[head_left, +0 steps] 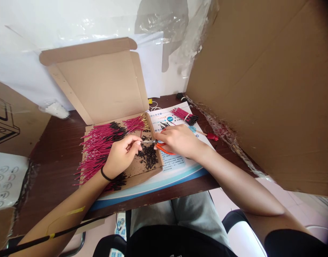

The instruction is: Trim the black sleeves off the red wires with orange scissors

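In my right hand (177, 141) is a pair of orange-handled scissors (164, 147), with the blades pointing left toward my left hand (123, 153). The left fingertips are pinched together at the blade tips, on something too small to make out. Both hands are over an open cardboard box (137, 173). Its left side is heaped with red wires with black ends (95, 153), which stick out past the edge. Black scraps (149, 157) lie in the right part, below the scissors. A smaller pile of red wires (135, 124) sits at the back of the box.
The box's raised lid (99, 85) leans at the back. On the printed sheet (177, 167) lies a tied bundle of red wires (185, 116). A red-tipped tool (212, 136) is at the right. A large cardboard panel (260, 89) bounds the right side; a plastic cup (56, 110) stands far left.
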Demonstrator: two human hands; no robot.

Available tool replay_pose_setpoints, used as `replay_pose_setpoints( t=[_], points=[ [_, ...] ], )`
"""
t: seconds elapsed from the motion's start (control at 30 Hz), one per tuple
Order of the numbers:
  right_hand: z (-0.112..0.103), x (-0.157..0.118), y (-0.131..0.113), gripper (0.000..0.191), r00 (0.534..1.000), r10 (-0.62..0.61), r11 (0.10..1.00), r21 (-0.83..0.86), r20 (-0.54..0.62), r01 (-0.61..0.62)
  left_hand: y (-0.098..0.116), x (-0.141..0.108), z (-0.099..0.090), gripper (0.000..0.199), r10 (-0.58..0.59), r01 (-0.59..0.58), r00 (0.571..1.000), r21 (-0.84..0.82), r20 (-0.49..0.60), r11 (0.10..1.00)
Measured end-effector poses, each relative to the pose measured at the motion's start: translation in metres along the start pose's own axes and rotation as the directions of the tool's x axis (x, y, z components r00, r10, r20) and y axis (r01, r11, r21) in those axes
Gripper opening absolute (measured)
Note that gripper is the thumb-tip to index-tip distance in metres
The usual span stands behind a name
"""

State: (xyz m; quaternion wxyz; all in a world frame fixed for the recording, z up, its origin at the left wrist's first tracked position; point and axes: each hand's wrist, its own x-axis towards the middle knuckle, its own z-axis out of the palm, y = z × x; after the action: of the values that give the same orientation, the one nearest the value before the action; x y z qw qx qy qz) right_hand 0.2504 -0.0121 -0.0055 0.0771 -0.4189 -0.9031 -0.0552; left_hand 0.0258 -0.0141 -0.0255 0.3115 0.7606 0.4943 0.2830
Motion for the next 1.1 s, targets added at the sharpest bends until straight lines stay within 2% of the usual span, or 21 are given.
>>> replay_pose_setpoints(
  t=[0.17,0.27,0.43,0.87,1.1],
  points=[
    [-0.0014,0.0006,-0.0022,0.028,1.000,-0.005,1.000,-0.019,0.008,0.005,-0.0010,-0.0016,-0.0020,0.022,0.154,-0.134,0.986,0.261,-0.059,0.956],
    [-0.0013,0.0008,-0.0023,0.030,1.000,-0.012,1.000,-0.025,-0.005,0.012,-0.0011,-0.0021,-0.0021,0.022,0.222,-0.186,0.973,0.337,-0.070,0.923],
    [-0.0008,0.0006,-0.0024,0.029,1.000,-0.016,0.999,-0.051,-0.004,0.016,-0.0025,-0.0023,-0.0011,0.021,0.294,-0.248,0.954,0.387,-0.065,0.888],
    [-0.0014,0.0000,-0.0036,0.021,1.000,0.008,1.000,-0.029,-0.028,-0.009,-0.0028,-0.0037,-0.0035,0.025,0.328,-0.260,0.942,0.463,-0.072,0.847],
    [-0.0010,-0.0001,-0.0043,0.027,1.000,0.010,0.999,-0.047,-0.021,-0.011,-0.0044,-0.0024,-0.0040,0.023,0.390,-0.302,0.918,0.505,-0.075,0.809]
  ],
)
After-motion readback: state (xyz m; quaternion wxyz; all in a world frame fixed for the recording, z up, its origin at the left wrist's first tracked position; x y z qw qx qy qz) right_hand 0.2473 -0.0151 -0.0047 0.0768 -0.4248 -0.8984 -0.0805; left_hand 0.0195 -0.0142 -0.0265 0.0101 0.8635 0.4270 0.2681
